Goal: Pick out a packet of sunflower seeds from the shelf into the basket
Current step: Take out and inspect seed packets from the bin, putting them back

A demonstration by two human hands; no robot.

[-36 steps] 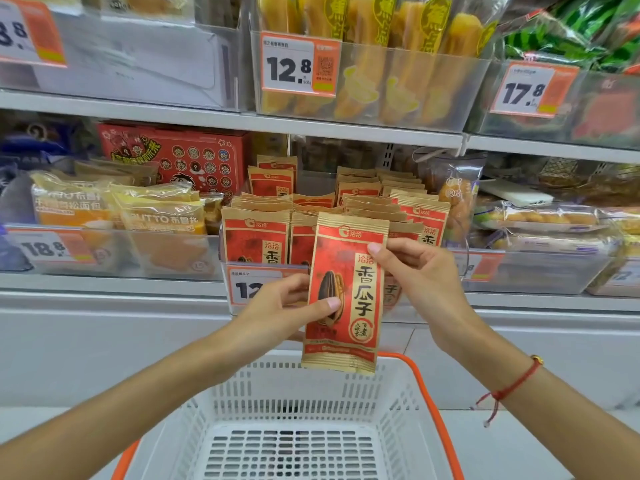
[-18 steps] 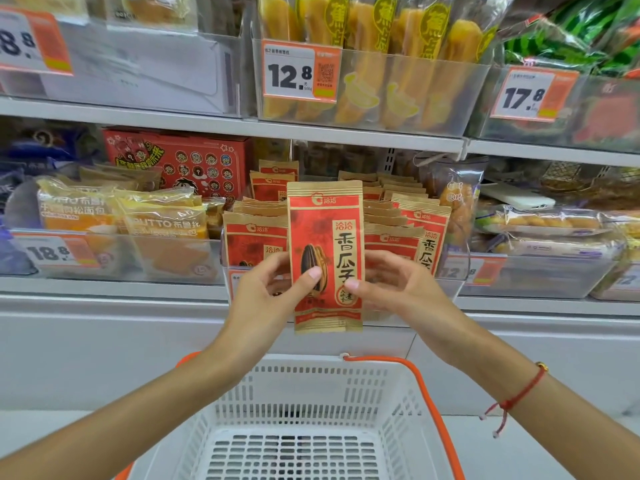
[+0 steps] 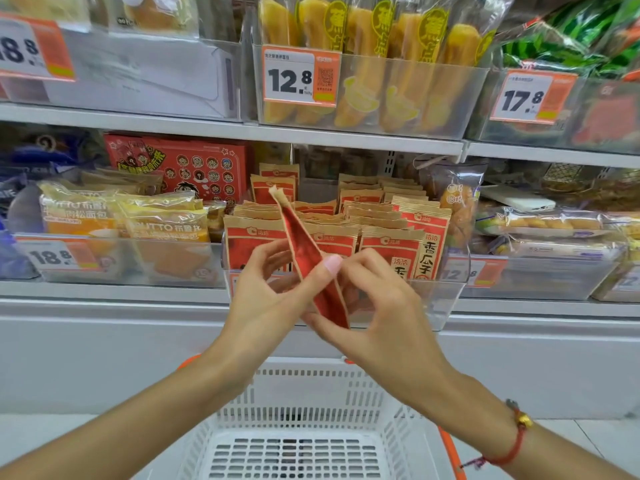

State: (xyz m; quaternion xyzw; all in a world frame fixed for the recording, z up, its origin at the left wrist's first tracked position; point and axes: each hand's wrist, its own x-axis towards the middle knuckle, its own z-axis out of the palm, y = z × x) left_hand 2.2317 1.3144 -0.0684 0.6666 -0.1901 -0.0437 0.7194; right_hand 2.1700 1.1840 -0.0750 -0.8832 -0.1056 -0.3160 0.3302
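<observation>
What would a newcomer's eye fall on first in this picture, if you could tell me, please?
First, the red sunflower seed packet at the centre, turned edge-on and held between the left hand and the right hand above the white basket. Behind it, rows of matching packets fill a clear shelf bin. Overhead, the orange 12.8 price tag stands out beside yellow bread sticks.

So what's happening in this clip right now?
A person stands at a snack shelf holding one red packet of sunflower seeds edge-on to the camera. The left hand and the right hand both pinch it. A white basket sits below, and the packet is not in it yet.
</observation>
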